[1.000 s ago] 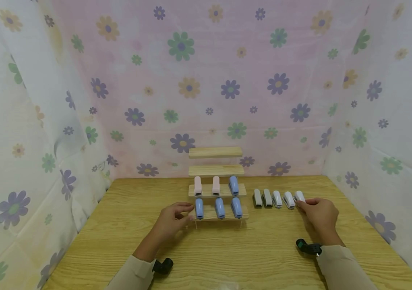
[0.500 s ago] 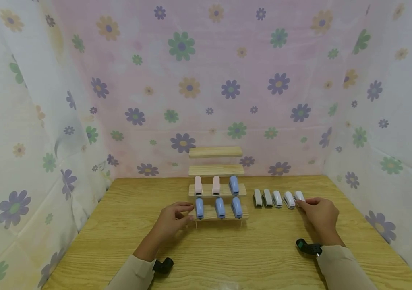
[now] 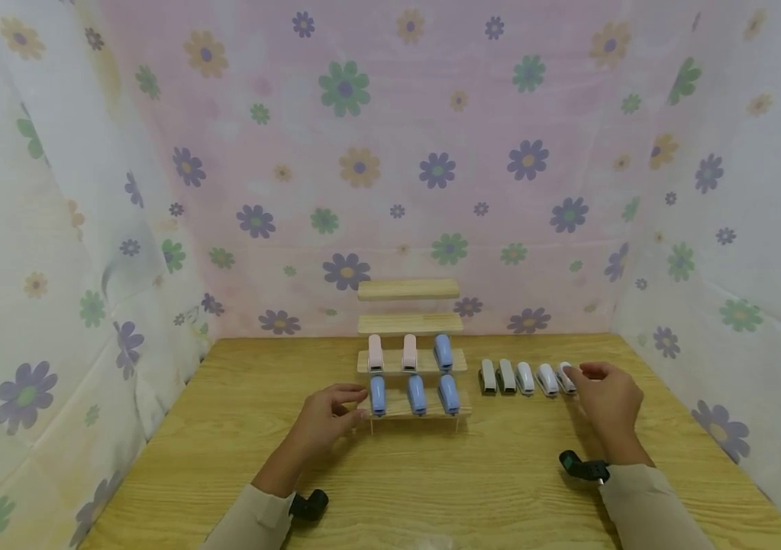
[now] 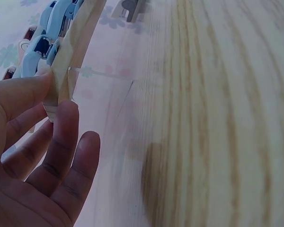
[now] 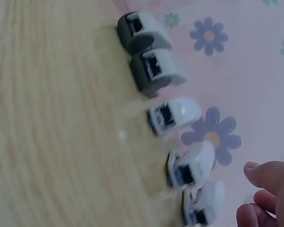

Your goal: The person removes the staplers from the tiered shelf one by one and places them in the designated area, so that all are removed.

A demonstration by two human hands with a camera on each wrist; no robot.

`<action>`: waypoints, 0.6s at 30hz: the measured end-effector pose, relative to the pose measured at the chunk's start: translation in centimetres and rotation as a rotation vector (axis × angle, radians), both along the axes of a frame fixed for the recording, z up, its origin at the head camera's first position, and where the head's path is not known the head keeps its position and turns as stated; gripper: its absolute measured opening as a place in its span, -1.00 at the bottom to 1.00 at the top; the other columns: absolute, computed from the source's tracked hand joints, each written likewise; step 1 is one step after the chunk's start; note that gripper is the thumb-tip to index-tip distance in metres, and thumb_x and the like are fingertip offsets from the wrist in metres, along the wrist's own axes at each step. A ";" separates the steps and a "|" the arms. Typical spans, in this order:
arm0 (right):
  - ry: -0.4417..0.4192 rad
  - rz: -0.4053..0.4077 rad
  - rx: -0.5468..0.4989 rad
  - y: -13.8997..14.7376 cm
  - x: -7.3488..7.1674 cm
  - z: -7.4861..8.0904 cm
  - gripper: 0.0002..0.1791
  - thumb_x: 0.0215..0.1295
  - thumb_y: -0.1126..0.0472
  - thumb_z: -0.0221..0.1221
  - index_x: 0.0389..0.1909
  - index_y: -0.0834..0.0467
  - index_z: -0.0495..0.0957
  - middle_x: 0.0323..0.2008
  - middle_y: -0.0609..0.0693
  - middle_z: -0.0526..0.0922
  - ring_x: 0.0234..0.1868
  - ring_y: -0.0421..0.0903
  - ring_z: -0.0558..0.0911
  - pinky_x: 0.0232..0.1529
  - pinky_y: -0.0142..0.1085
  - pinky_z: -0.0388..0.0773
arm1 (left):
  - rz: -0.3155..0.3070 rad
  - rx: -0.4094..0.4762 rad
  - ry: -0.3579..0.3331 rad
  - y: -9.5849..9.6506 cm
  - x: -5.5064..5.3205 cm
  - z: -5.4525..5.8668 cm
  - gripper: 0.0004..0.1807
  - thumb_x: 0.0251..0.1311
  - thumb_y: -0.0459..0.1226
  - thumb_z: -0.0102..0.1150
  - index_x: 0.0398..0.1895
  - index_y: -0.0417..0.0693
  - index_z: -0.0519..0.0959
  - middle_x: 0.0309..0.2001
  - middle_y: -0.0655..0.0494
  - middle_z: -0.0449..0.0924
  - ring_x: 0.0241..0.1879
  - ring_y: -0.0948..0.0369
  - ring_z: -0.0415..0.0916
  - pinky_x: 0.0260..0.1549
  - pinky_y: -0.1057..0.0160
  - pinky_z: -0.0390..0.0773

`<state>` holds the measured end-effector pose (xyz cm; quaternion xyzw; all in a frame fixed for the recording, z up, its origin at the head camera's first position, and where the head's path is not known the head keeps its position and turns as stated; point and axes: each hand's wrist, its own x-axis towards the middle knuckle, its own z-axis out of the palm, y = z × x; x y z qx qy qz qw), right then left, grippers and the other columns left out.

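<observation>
Your right hand [image 3: 606,401] has thumb and fingertips somewhat apart with nothing gripped, and the endmost white stapler [image 5: 212,198] stands on the desk [image 3: 486,473] at its 10 o'clock. If you closed from here, I'd expect that stapler to turn or slip, since your fingertips lie off to one side of it. The neighbouring white stapler [image 3: 546,380], toward 9 o'clock, is near enough that a sideways push could knock it along the row.

Your left hand [image 3: 324,414] holds the end of the lowest shelf [image 3: 398,401] of the rack [image 3: 411,290] between thumb and fingers, with the nearest blue stapler [image 3: 378,395] just past them toward 2 o'clock. A twist of that wrist might tilt the shelf and set its staplers sliding, because the supports [image 3: 372,424] look thin.

In the head view your right fingertips overlap the endmost stapler and seem to touch it; the right wrist view shows a gap. The left wrist view shows your thumb and fingers either side of the shelf end, while the head view alone shows all the grey staplers, pink staplers [image 3: 409,353] and shelves together
</observation>
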<state>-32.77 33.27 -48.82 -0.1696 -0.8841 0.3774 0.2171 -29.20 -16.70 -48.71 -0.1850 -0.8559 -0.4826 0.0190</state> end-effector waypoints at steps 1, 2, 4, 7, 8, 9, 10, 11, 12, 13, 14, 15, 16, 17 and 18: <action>0.006 0.005 0.000 -0.2 0.0 0.3 -0.38 0.32 -0.29 0.30 0.05 0.18 0.73 -0.08 0.18 0.76 -0.25 0.06 0.68 -0.40 -0.26 0.52 | 0.002 0.006 -0.006 0.0 0.0 0.0 -0.56 0.36 -0.13 0.37 0.24 -0.11 0.67 0.33 0.00 0.56 -0.19 0.21 0.66 -0.32 0.32 0.72; 0.012 0.010 0.002 -0.4 0.0 0.7 -0.37 0.31 -0.30 0.30 0.04 0.17 0.73 -0.08 0.18 0.77 -0.23 0.07 0.68 -0.39 -0.26 0.52 | 0.004 0.007 -0.007 0.0 0.0 0.0 -0.56 0.36 -0.13 0.37 0.23 -0.10 0.68 0.32 0.01 0.56 -0.19 0.22 0.66 -0.32 0.32 0.71; 0.024 0.026 0.018 -0.9 0.0 1.4 -0.35 0.30 -0.35 0.29 0.03 0.16 0.74 -0.08 0.16 0.77 -0.20 0.08 0.69 -0.40 -0.28 0.53 | 0.006 0.005 -0.007 0.1 -0.1 0.0 -0.56 0.36 -0.12 0.37 0.23 -0.09 0.68 0.32 0.02 0.56 -0.19 0.22 0.66 -0.32 0.33 0.71; 0.054 0.055 0.048 -1.7 0.3 2.6 -0.35 0.31 -0.36 0.27 0.03 0.15 0.74 -0.07 0.17 0.77 -0.13 0.13 0.70 -0.44 -0.29 0.56 | -0.002 -0.010 0.000 0.2 -0.2 0.0 -0.57 0.36 -0.12 0.37 0.23 -0.08 0.68 0.32 0.03 0.56 -0.19 0.24 0.66 -0.29 0.34 0.71; 0.065 0.066 0.055 -2.0 0.4 3.1 -0.34 0.32 -0.36 0.27 0.03 0.15 0.74 -0.06 0.17 0.77 -0.11 0.14 0.71 -0.45 -0.30 0.57 | -0.006 -0.017 0.005 0.2 -0.2 0.0 -0.57 0.37 -0.12 0.36 0.23 -0.07 0.68 0.32 0.04 0.56 -0.19 0.24 0.66 -0.29 0.34 0.71; 0.075 0.080 0.067 -2.3 0.5 3.5 -0.35 0.33 -0.36 0.26 0.02 0.15 0.74 -0.06 0.17 0.77 -0.09 0.15 0.71 -0.47 -0.30 0.58 | -0.011 -0.021 0.010 0.2 -0.3 0.0 -0.57 0.37 -0.12 0.36 0.23 -0.08 0.68 0.32 0.04 0.56 -0.19 0.25 0.66 -0.29 0.35 0.70; 0.093 0.095 0.073 -2.7 0.5 4.0 -0.37 0.34 -0.34 0.26 0.02 0.16 0.74 -0.06 0.18 0.77 -0.08 0.16 0.71 -0.47 -0.29 0.59 | -0.013 -0.025 0.011 0.2 -0.3 0.0 -0.57 0.37 -0.11 0.35 0.24 -0.07 0.68 0.32 0.04 0.56 -0.19 0.25 0.65 -0.29 0.35 0.70; 0.106 0.108 0.080 -3.1 0.6 4.5 -0.37 0.35 -0.32 0.26 0.03 0.16 0.74 -0.06 0.19 0.77 -0.07 0.17 0.72 -0.46 -0.28 0.60 | -0.014 -0.025 0.012 0.2 -0.3 0.0 -0.57 0.37 -0.11 0.36 0.24 -0.07 0.68 0.32 0.05 0.56 -0.19 0.25 0.66 -0.29 0.34 0.71; 0.120 0.121 0.085 -3.6 0.6 5.0 -0.38 0.35 -0.31 0.27 0.04 0.16 0.74 -0.06 0.19 0.77 -0.06 0.18 0.72 -0.44 -0.27 0.61 | -0.011 -0.025 0.011 0.2 -0.3 0.1 -0.57 0.37 -0.11 0.36 0.23 -0.07 0.68 0.32 0.07 0.57 -0.19 0.24 0.66 -0.29 0.34 0.70; 0.130 0.134 0.090 -4.1 0.6 5.5 -0.38 0.36 -0.31 0.27 0.04 0.16 0.74 -0.06 0.19 0.77 -0.05 0.18 0.73 -0.43 -0.25 0.63 | -0.008 -0.024 0.007 0.2 -0.3 0.1 -0.56 0.37 -0.10 0.36 0.24 -0.06 0.68 0.32 0.09 0.57 -0.19 0.24 0.65 -0.28 0.34 0.70; 0.139 0.143 0.090 -4.6 0.6 6.0 -0.38 0.36 -0.31 0.26 0.06 0.16 0.73 -0.06 0.19 0.77 -0.05 0.19 0.73 -0.42 -0.25 0.64 | -0.010 -0.021 0.014 0.1 -0.3 0.1 -0.56 0.37 -0.11 0.36 0.23 -0.08 0.68 0.31 0.07 0.57 -0.19 0.23 0.66 -0.28 0.33 0.71; 0.149 0.151 0.092 -5.1 0.6 6.5 -0.38 0.36 -0.31 0.26 0.07 0.16 0.73 -0.06 0.19 0.77 -0.05 0.19 0.73 -0.42 -0.24 0.64 | -0.009 -0.020 0.014 0.1 -0.2 0.1 -0.56 0.37 -0.11 0.36 0.23 -0.08 0.68 0.31 0.07 0.57 -0.18 0.23 0.66 -0.28 0.33 0.71; 0.160 0.158 0.088 -5.5 0.6 6.9 -0.38 0.36 -0.30 0.27 0.08 0.16 0.73 -0.06 0.19 0.77 -0.05 0.19 0.74 -0.42 -0.24 0.64 | -0.007 -0.019 0.012 0.1 -0.1 0.1 -0.56 0.37 -0.11 0.36 0.23 -0.08 0.68 0.31 0.07 0.57 -0.18 0.22 0.66 -0.27 0.33 0.71; 0.167 0.165 0.086 -6.0 0.6 7.3 -0.38 0.35 -0.29 0.28 0.10 0.16 0.72 -0.07 0.19 0.77 -0.06 0.19 0.74 -0.43 -0.25 0.65 | -0.006 -0.022 0.012 0.0 -0.1 0.1 -0.56 0.37 -0.10 0.36 0.24 -0.07 0.68 0.32 0.07 0.57 -0.17 0.23 0.65 -0.26 0.34 0.71; 0.178 0.173 0.085 -6.5 0.6 7.5 -0.38 0.35 -0.29 0.29 0.10 0.16 0.72 -0.08 0.19 0.78 -0.07 0.19 0.75 -0.45 -0.26 0.65 | -0.008 -0.024 0.016 -0.1 -0.1 0.0 -0.56 0.37 -0.11 0.36 0.24 -0.08 0.68 0.32 0.05 0.57 -0.17 0.23 0.66 -0.26 0.34 0.71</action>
